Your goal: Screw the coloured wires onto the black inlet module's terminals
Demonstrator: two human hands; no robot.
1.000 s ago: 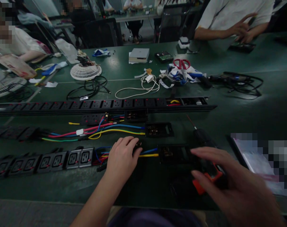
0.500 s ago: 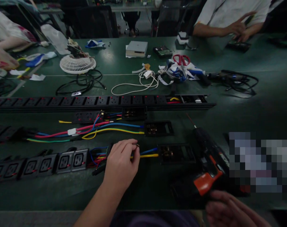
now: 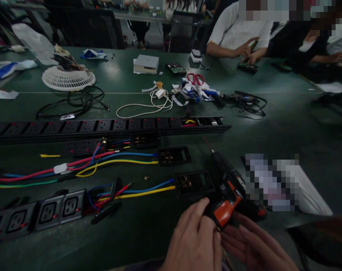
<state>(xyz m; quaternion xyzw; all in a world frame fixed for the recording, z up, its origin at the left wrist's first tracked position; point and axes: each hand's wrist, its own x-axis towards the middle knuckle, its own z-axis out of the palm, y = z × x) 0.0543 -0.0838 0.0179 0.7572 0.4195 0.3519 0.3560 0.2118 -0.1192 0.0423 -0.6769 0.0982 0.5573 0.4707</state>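
At the near edge of the green table, the left hand bends its fingers close together beside the base of a cordless drill; a brass-coloured glint shows by the fingertips, but I cannot tell whether they pinch anything. Right next to it, the right hand is partly open, fingers loosely curved below the drill's orange handle; whether it holds something is hidden. The drill lies on the table, its thin bit pointing away from the person.

Left of the drill sits a terminal module with brass contacts. From its left end a blue wire and a yellow wire run toward thinner leads at the end of an IEC-style outlet strip. Just beyond the blue wire lies a small brass-coloured fitting. Farther off is a second module, and past it a smaller module in front of a long socket strip. Beyond lie a looped white cable, red-handled scissors on blue-and-white cloth, and a white fan guard. At the far edge, a white-shirted co-worker handles a small dark device.
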